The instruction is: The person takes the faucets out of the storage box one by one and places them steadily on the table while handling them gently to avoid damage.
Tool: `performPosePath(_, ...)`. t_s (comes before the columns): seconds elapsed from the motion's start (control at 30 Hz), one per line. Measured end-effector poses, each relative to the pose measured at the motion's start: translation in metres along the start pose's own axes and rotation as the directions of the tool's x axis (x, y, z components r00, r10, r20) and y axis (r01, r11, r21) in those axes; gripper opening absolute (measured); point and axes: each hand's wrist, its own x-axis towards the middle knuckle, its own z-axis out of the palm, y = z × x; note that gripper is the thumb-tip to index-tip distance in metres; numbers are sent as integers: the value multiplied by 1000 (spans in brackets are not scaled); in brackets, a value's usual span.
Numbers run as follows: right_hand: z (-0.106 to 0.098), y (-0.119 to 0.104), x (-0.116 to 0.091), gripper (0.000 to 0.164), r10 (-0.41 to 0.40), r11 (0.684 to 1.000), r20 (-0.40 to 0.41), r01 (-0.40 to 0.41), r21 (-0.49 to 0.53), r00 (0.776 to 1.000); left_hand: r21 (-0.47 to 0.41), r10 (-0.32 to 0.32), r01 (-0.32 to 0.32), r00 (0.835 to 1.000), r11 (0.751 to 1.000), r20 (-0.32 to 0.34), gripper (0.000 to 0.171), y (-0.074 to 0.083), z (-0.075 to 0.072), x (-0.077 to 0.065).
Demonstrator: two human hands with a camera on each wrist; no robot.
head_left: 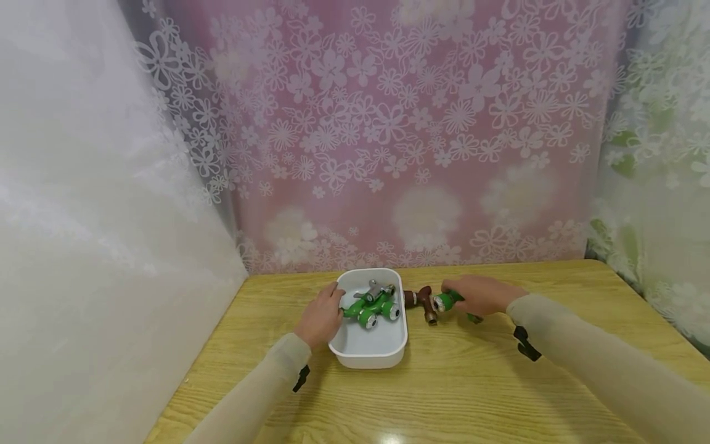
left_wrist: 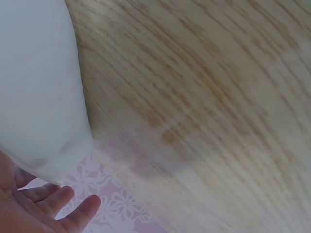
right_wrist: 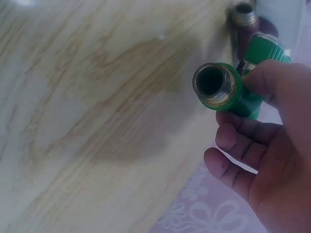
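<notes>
In the head view, the left hand (head_left: 320, 317) rests at the left rim of the white basin (head_left: 368, 356), lower centre of the frame; whether its grip pinches the rim I cannot tell. Green fittings (head_left: 356, 309) and a grey one (head_left: 375, 292) lie inside. Right of centre, the right hand (head_left: 484, 294) pinches a green pipe fitting (head_left: 445, 301), near a brown fitting (head_left: 426, 302) just beside the basin.

Left wrist view: fingers (left_wrist: 81, 212) spread and slightly bent, lower left; thumb hidden.

Right wrist view: thumb and forefinger clasp the green pipe fitting right of centre, above the worktop (right_wrist: 97, 121), other fingers loosely bent.
</notes>
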Motion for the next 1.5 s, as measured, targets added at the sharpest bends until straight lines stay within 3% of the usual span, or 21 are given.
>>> performPosePath(0.33, 14, 21, 8, 28, 72, 997, 4, -72, -21, 997, -11, -18, 18, 1000, 1000, 15, 44, 0, 2, -2)
performPosePath(1.07, 20, 14, 26, 37, 163, 986, -1, -163, -43, 987, 1, 4, -4, 1000, 1000, 20, 44, -1, 2, -5)
performPosePath(1.5, 16, 15, 33, 37, 154, 987, -10, -154, -36, 988, 4, 23, -23, 1000, 1000, 4, 44, 0, -2, 0)
